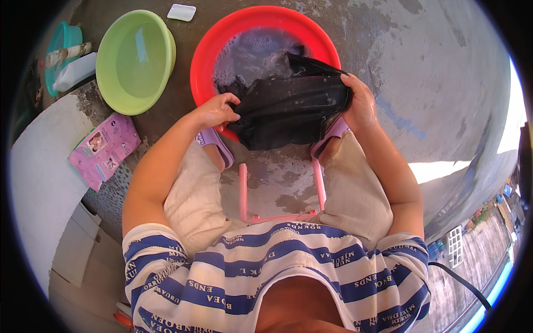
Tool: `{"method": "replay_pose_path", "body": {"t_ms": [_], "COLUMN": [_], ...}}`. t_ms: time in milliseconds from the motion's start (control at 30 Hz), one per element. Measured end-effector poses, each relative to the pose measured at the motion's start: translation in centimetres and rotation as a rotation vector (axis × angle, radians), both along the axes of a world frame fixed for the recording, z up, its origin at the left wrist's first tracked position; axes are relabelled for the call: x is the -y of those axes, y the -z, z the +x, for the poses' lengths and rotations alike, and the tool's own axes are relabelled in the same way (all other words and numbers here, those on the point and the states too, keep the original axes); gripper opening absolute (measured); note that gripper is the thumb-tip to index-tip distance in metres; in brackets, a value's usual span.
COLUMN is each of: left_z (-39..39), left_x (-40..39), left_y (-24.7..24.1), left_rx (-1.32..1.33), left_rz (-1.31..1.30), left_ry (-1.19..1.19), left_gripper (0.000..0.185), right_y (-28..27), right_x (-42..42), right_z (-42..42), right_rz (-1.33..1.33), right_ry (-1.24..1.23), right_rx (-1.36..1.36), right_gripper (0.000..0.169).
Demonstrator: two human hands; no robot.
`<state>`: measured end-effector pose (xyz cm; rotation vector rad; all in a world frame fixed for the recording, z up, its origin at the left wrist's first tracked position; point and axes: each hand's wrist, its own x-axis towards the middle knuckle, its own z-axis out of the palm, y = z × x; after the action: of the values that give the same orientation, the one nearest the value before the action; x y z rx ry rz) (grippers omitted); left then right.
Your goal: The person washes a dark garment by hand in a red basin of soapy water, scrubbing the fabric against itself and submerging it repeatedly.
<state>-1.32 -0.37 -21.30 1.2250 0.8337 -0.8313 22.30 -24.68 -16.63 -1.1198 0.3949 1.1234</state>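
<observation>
A wet black cloth garment [291, 108] is stretched between my two hands over the near rim of a red plastic basin [202, 79]. My left hand [218, 111] pinches its left edge between thumb and fingers. At the right end, my right hand [360, 102] grips the cloth, thumb on top and fingers partly hidden behind it. Part of the garment trails into the soapy grey water [254, 50], where foam floats. The lower edge of the cloth hangs down outside the basin, between my feet.
Left of the basin stands a light green basin [168, 79] with clear water. Beyond it are a white plastic bottle [77, 71] and a teal basin [53, 45]. A pink printed package [106, 152] lies on a ledge. A white bar-like object [182, 13] and a pink stool [243, 191] are also around me.
</observation>
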Motion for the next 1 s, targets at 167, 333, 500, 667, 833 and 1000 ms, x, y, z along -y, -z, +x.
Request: {"method": "replay_pose_path", "body": {"t_ms": [167, 333, 500, 667, 833, 1000], "left_z": [-0.1, 0.6, 0.8, 0.2, -0.9, -1.7], "left_x": [0.7, 1.3, -0.8, -1.9, -2.3, -2.7], "left_y": [-1.7, -1.9, -4.8, -7.7, -7.2, -7.3], "left_rx": [0.100, 0.262, 0.411, 0.387, 0.378, 0.402], "left_rz": [0.021, -0.078, -0.346, -0.276, -0.127, 0.467], "left_ry": [0.238, -0.018, -0.725, -0.881, -0.911, -0.409], "left_gripper": [0.028, 0.016, 0.022, 0.018, 0.014, 0.020], "right_y": [-0.1, 1.0, 0.1, -2.8, -4.3, -6.7], "right_x": [2.7, 3.1, 1.7, 1.1, -0.2, 0.7], "right_z": [-0.7, -1.3, -1.1, 0.4, -0.7, 0.6], "right_rz": [0.102, 0.227, -0.095, 0.044, -0.008, 0.047], "right_ry": [-0.031, -0.107, -0.482, -0.208, -0.789, -0.683], "right_rx": [-0.149, 0.146, 0.382, 0.256, 0.462, 0.639], "right_gripper": [0.027, 0.027, 0.025, 0.043, 0.055, 0.039]}}
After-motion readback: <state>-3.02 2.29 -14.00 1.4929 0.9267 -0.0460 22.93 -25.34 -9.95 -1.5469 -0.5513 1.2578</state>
